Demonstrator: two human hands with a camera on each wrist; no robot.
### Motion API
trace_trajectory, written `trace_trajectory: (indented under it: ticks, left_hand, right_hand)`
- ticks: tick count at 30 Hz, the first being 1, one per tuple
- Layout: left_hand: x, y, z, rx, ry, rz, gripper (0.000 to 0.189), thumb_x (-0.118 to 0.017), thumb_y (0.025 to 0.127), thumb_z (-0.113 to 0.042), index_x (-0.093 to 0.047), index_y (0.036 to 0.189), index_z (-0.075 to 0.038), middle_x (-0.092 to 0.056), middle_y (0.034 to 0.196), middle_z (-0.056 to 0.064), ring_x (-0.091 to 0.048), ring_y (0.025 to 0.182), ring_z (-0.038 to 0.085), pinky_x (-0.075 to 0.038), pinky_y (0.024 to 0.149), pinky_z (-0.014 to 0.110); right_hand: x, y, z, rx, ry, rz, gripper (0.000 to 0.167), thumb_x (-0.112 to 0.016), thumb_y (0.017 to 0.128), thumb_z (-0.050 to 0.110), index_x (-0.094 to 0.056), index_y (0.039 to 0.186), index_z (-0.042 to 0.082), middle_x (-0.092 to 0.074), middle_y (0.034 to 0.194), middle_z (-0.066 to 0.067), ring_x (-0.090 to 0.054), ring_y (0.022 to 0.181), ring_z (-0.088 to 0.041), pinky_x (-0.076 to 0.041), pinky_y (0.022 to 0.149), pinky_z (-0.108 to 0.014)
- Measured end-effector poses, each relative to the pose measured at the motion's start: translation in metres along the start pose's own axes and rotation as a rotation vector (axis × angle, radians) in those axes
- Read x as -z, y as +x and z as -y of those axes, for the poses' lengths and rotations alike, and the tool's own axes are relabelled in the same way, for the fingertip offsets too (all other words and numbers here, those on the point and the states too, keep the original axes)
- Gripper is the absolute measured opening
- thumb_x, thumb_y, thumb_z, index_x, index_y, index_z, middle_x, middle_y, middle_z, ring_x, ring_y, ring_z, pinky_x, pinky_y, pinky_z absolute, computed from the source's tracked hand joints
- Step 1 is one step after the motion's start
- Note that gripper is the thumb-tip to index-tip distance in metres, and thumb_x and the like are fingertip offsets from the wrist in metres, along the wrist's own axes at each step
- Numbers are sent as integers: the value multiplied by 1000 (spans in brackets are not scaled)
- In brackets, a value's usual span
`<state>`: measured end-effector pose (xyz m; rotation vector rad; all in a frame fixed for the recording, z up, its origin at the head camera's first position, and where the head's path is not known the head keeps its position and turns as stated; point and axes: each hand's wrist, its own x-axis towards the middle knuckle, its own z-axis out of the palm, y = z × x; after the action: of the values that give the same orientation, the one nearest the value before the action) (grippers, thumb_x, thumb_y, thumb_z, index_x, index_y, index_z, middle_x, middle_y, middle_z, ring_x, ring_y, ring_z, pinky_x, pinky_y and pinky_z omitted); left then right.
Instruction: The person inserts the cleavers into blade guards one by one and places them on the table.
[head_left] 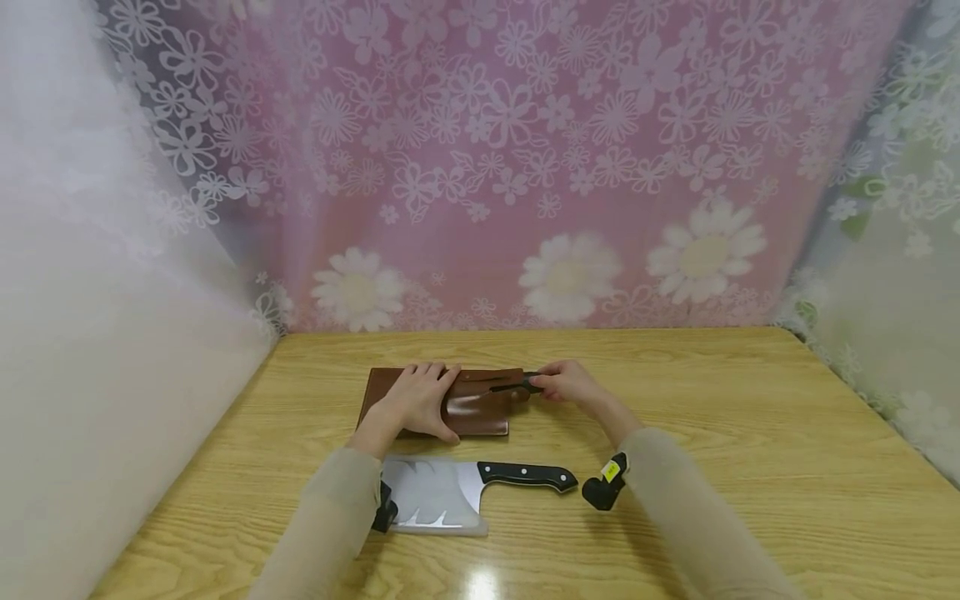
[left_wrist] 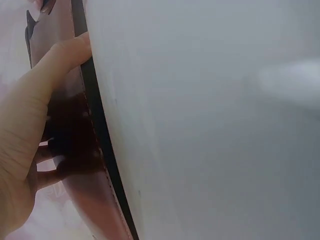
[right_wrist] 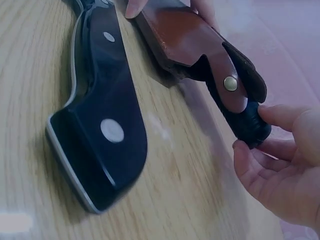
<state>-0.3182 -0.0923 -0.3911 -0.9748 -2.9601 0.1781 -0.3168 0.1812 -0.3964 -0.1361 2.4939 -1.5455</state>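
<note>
A brown leather knife sheath point(head_left: 480, 414) lies toward the back of the table. My left hand point(head_left: 417, 400) spans it and grips it, thumb at the near edge and fingers over the far side. From the sheath's right end sticks out a knife with a black handle point(right_wrist: 245, 122); its blade is hidden. My right hand point(head_left: 566, 382) pinches the end of that handle. A leather strap with a brass snap point(right_wrist: 230, 83) lies across the handle. Nearer to me rests a cleaver point(head_left: 525, 474) with a black riveted handle pointing right and a broad, whitish blade.
The wood-grain table point(head_left: 712, 433) extends to both sides of the hands. A pink flowered curtain point(head_left: 480, 167) hangs at its back edge, with pale cloth at left and right. Black wrist devices point(head_left: 603, 483) sit on both forearms, the left one over the cleaver blade.
</note>
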Motion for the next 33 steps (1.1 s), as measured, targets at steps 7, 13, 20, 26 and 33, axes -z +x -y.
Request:
trace_trajectory:
  ticks: [7,13,20,26,33]
  left_hand:
    - [-2,2,0,7,-22,48,113,-66,62,-73,-25,147,-12,-39,139,12,-36,127,31,-26,103,50]
    - [-1,3,3,18,-44,106,114,-65,62,-73,-22,149,-13,-36,142,12,-34,129,31,-23,105,52]
    - [2,2,2,34,-80,156,114,-67,63,-70,-20,149,-12,-34,143,12,-32,130,33,-23,104,52]
    - [2,1,1,56,-104,205,115,-67,64,-70,-16,150,-13,-27,148,13,-27,134,32,-20,107,51]
    - [-5,-3,10,77,-167,175,111,-61,68,-72,-18,149,-10,-22,150,14,-20,137,30,-15,109,49]
  right_hand:
    - [-3,5,-4,-28,-17,5,39,-56,92,14,-52,119,-14,-61,101,-21,-63,79,-23,-52,70,-34]
    - [-6,6,-3,-43,-41,29,41,-55,93,14,-50,121,-15,-59,102,-22,-62,83,-26,-52,70,-34]
    - [-9,6,-2,-45,-88,-11,38,-58,91,15,-56,117,-13,-61,97,-18,-60,76,-22,-52,66,-31]
    - [-10,4,-5,-32,-137,-34,40,-59,91,18,-56,118,-11,-61,103,-20,-62,80,-23,-53,68,-33]
    - [-1,0,-9,4,-88,-39,35,-55,93,14,-56,116,-13,-61,98,-21,-61,84,-26,-53,70,-34]
